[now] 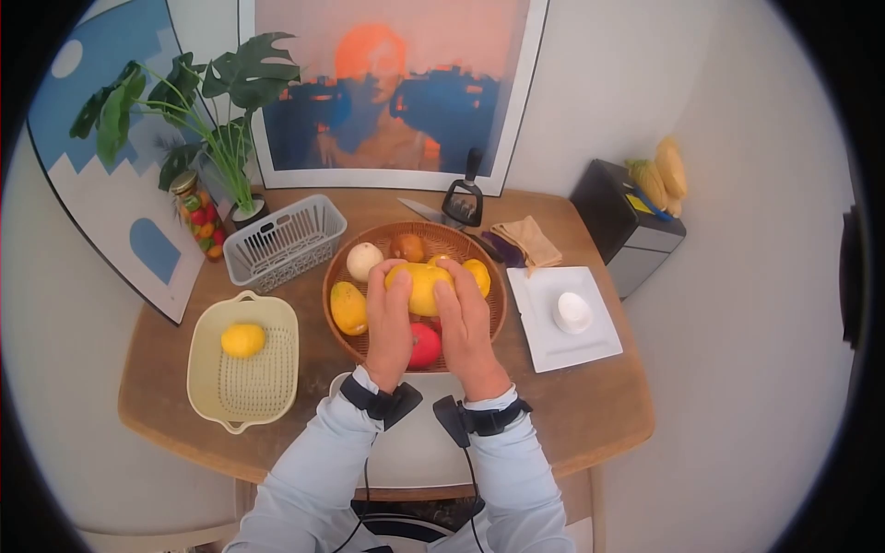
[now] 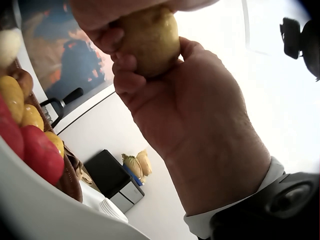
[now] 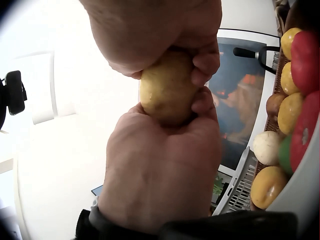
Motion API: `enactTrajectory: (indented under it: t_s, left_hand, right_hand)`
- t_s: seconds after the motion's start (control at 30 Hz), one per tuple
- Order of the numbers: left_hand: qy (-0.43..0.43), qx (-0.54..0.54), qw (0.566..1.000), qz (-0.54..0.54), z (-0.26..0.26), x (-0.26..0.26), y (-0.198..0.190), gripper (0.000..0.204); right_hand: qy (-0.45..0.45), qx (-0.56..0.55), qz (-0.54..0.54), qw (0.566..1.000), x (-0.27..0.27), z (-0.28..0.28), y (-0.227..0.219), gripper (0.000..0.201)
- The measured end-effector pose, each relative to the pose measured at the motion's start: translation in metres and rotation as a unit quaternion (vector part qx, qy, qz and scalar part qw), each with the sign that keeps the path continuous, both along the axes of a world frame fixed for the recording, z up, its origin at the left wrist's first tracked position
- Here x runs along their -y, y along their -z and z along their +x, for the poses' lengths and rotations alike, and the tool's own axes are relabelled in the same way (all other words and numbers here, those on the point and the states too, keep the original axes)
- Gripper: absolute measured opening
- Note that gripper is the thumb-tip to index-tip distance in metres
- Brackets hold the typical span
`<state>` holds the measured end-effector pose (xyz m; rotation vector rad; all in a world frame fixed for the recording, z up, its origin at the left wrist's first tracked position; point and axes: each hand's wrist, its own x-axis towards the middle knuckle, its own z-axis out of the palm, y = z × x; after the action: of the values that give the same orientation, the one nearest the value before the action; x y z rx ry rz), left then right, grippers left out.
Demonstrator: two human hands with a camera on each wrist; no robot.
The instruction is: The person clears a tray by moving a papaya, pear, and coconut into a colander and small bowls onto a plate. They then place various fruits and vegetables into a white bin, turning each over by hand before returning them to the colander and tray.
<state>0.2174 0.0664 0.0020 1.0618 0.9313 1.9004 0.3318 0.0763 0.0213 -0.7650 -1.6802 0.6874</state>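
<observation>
Both hands hold a yellow mango (image 1: pixel 417 288) above the brown wicker basket (image 1: pixel 337 251). My left hand (image 1: pixel 391 318) grips its left side and my right hand (image 1: pixel 468 324) its right, thumbs on the near face. Fingers curl round the mango (image 2: pixel 150 42) in the left wrist view, and the same grip shows on the mango (image 3: pixel 167 90) in the right wrist view. Below, the basket carries another yellow mango (image 1: pixel 348 309), a white round item (image 1: pixel 365 263), a brown round one (image 1: pixel 407 247), smaller yellow fruit (image 1: pixel 477 275) and a red one (image 1: pixel 425 346), partly hidden by the hands.
Left of the basket, a cream colander tray (image 1: pixel 289 369) has a lemon (image 1: pixel 242 340) in it. A grey plastic basket (image 1: pixel 277 241) stands behind. On the right are a white square plate (image 1: pixel 544 346) with a white cup (image 1: pixel 572 313), a cloth (image 1: pixel 529 241) and a grater (image 1: pixel 463 205).
</observation>
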Motion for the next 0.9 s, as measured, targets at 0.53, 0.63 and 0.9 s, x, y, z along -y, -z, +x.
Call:
enactTrajectory:
  t_s: [0.53,0.63,0.9]
  left_hand:
    - [-0.025,-0.026,0.999,0.023,0.001,0.008,-0.010,0.033]
    - [-0.032,-0.034,0.999,0.027,0.001,0.011,-0.012,0.033]
    - [-0.048,-0.057,0.997,0.035,0.003,0.013,-0.014,0.033]
  right_hand:
    - [-0.030,0.016,0.027,0.999,0.001,0.002,-0.003,0.043]
    - [-0.038,0.017,0.030,0.999,0.003,0.003,-0.007,0.044]
    - [-0.044,0.011,0.019,0.999,0.006,0.003,-0.010,0.044]
